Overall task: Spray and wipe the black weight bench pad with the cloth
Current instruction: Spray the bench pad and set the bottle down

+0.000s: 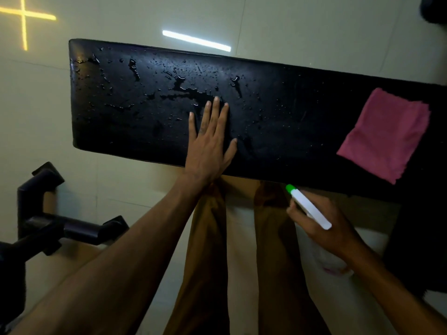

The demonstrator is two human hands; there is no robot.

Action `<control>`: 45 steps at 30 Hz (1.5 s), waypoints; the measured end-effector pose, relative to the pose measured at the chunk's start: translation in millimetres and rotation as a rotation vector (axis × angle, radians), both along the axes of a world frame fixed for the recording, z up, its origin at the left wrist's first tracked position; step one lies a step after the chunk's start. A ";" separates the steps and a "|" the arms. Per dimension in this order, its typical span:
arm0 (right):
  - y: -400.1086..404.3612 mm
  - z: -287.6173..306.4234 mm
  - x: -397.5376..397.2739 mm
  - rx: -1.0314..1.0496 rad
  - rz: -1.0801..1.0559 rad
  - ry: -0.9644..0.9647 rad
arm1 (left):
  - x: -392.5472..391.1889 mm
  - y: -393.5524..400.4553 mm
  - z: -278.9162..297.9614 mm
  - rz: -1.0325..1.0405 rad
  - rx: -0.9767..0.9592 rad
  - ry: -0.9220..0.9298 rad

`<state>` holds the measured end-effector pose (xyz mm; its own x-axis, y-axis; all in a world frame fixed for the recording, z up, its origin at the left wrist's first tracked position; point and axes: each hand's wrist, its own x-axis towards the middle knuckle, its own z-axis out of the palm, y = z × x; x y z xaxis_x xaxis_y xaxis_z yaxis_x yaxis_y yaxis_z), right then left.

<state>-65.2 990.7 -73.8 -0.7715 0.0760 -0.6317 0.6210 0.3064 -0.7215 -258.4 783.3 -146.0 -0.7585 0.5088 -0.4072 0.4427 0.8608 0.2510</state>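
Black bench pad [278, 122] stretches across the middle of the view, long side running left to right, its left end squared off and its right end passing out of frame. Water beads and small pooled patches glisten over its left and centre parts, thickest toward the far edge; the right part looks mostly dry, with only scattered drops.

Left hand [210, 143] lies flat on the pad near its near edge, palm down, fingers straight and slightly spread, fingertips reaching into the wet area. It holds nothing.

Right hand [324, 223] hangs just off the pad's near edge, curled around a spray bottle [308, 207]. The bottle's white head with a green nozzle tip points up and left toward the pad, the tip just beside the near edge. The bottle's body below the hand is pale and hard to make out.

Pink cloth [384, 134] rests folded on the right part of the pad, lying loose, well apart from both hands; its near corner reaches close to the pad's near edge.

Brown trousers [210, 262] of the person show between the forearms, below the pad. At the near left, a black metal frame [48, 213] stands on the pale tiled floor [314, 27], which reflects a white light strip and a yellow cross.
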 end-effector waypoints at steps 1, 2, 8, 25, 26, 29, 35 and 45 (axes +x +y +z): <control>0.9 0.7 0.7 -0.003 -0.001 -0.007 | 2.1 0.9 0.3 0.003 -0.006 0.000; 3.6 2.5 0.6 0.001 -0.007 -0.013 | 4.5 3.5 0.9 0.002 -0.014 -0.003; 25.0 18.9 -16.4 0.032 -0.185 0.116 | 11.8 21.1 6.5 -0.107 -0.029 -0.041; 49.9 19.9 62.4 0.054 -0.228 -0.051 | 27.4 70.0 15.7 -0.266 -0.064 -0.084; 52.4 19.5 64.4 0.062 -0.228 -0.053 | 28.5 71.2 15.9 -0.268 -0.064 -0.083; 65.0 19.0 61.3 0.062 -0.277 -0.016 | 29.1 74.2 17.5 -0.266 -0.070 -0.091; 99.9 32.9 42.9 -0.030 -0.428 0.182 | 29.9 92.5 25.1 -0.289 -0.059 -0.123; 167.3 78.4 22.7 0.546 -0.340 0.489 | 28.3 150.3 35.9 -0.385 -0.032 -0.165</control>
